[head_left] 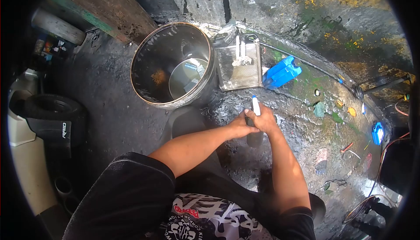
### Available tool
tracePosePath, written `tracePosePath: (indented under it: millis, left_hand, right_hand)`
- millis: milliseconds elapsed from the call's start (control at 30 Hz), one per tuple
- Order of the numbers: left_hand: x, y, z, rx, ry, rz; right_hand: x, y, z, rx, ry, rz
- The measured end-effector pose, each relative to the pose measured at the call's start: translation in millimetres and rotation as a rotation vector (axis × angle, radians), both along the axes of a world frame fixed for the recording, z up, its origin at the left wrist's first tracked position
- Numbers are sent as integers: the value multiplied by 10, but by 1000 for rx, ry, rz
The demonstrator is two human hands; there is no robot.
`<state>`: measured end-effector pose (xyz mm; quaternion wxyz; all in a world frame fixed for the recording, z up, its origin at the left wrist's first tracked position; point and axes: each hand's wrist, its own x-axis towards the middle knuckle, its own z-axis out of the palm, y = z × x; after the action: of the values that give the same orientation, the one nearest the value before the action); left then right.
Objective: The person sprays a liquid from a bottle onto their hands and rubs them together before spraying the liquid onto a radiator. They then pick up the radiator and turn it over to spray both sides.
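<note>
While they meet just below and right of the metal drum [173, 65], the right hand [265, 120] clasps a white tube [256, 105]; the left hand [239, 128] presses alongside, its grip impossible to tell.

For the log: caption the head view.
Left hand and right hand clasp a white-tipped canister near a metal drum.

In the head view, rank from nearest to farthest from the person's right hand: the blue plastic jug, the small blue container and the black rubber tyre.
1. Blue plastic jug, just beyond the right hand, which grips a white blue-capped tube.
2. Small blue container, well off to the right.
3. Black rubber tyre, far left.
</note>
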<state>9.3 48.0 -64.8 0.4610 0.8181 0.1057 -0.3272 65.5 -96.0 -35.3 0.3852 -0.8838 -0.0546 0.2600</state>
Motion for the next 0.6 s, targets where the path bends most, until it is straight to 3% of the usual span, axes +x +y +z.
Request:
tracePosePath:
  millis: [100, 133, 267, 467, 600]
  left_hand:
    - [88, 100, -311, -194, -123, 162]
    - [171, 153, 166, -283, 103, 38]
    - [85, 50, -272, -132, 19, 135]
    - [6, 7, 450, 156, 110, 113]
    - [-101, 1, 635, 222, -61, 213]
  right_hand:
    - [-23, 48, -94, 84, 128, 56]
    - [-7, 45, -80, 109, 188, 82]
    - [-30, 12, -281, 176, 208, 75]
    - [-99, 44, -29, 311, 518, 156]
    - [-158, 56, 153, 338, 583, 178]
